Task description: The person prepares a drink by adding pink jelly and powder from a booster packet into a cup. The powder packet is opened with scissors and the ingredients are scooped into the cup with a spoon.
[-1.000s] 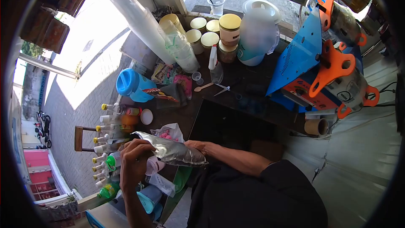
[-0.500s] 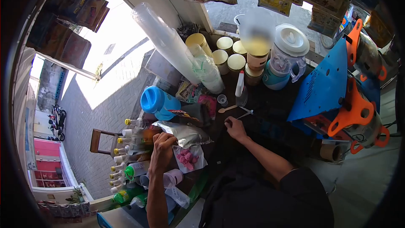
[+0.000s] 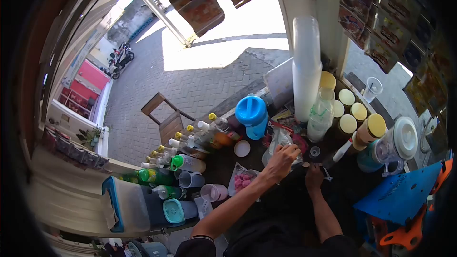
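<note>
My left hand (image 3: 284,160) is closed at the near right end of a crumpled silver plastic bag (image 3: 276,146). Just to its right, my right hand (image 3: 314,178) reaches down in shadow with fingers curled together. The bowl of a small wooden spoon (image 3: 305,164) shows at those fingertips, its handle covered by the hand. A thin white stick (image 3: 327,176) lies beside the right hand. Beyond the hands stands a small clear cup (image 3: 314,152). Left of the silver bag are a clear bag of pink pieces (image 3: 243,180) and a round white lid (image 3: 242,148).
A blue jug (image 3: 251,114) and tall stacked plastic cups (image 3: 306,71) stand at the back. Several bottles (image 3: 188,163) line the left edge. Lidded jars (image 3: 346,123), a spray bottle (image 3: 343,148) and a blender (image 3: 395,145) sit right, before a blue metal machine (image 3: 400,192).
The view has swung left. My left hand has moved from beside the silver bag onto its end, and the bag has shifted, exposing the white lid. My right hand has come over the spoon's handle.
</note>
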Tool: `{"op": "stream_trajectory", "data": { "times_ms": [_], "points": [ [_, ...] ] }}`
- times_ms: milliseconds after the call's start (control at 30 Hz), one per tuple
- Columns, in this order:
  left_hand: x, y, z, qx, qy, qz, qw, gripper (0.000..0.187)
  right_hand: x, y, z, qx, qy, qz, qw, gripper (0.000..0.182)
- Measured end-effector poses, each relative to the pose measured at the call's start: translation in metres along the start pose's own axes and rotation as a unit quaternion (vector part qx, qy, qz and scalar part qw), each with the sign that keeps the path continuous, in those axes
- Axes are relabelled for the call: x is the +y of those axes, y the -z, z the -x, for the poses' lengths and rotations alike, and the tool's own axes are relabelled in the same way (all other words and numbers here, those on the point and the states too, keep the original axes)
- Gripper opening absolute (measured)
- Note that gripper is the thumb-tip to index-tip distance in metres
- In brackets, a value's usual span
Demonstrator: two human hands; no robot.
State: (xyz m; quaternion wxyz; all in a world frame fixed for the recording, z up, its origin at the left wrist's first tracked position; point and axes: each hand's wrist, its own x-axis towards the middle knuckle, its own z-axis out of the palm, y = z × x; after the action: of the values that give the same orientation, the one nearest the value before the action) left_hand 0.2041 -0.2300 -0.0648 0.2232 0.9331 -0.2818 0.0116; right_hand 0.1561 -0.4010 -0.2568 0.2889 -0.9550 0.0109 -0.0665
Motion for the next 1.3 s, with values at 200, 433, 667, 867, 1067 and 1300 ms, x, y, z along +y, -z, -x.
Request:
{"op": "stream_trajectory", "data": {
  "times_ms": [200, 433, 667, 867, 1067, 1300],
  "points": [
    [0.000, -0.015, -0.034, 0.012, -0.010, -0.112, 0.994, 0.029, -0.005, 0.015, -0.005, -0.020, 0.054, 0.006, 0.998, 0.013],
    [-0.028, -0.023, -0.036, 0.138, 0.084, -0.081, 0.984, 0.015, -0.033, 0.048, 0.022, 0.030, 0.039, -0.031, 0.998, 0.010],
    [0.000, 0.019, 0.027, 0.172, 0.155, -0.043, 0.972, 0.021, -0.048, 0.042, 0.076, 0.133, -0.016, -0.131, 0.982, 0.009],
    [-0.028, 0.032, 0.048, 0.199, 0.220, -0.046, 0.954, 0.016, -0.066, 0.039, 0.090, 0.033, -0.035, -0.167, 0.985, 0.011],
    [-0.077, 0.023, 0.011, 0.164, 0.212, -0.116, 0.956, 0.019, -0.076, 0.053, 0.081, -0.117, -0.206, -0.300, 0.924, 0.015],
    [-0.085, 0.029, -0.002, 0.128, 0.184, -0.110, 0.968, 0.018, -0.072, 0.056, 0.075, 0.067, -0.021, -0.247, 0.966, 0.019]
  ]
}}
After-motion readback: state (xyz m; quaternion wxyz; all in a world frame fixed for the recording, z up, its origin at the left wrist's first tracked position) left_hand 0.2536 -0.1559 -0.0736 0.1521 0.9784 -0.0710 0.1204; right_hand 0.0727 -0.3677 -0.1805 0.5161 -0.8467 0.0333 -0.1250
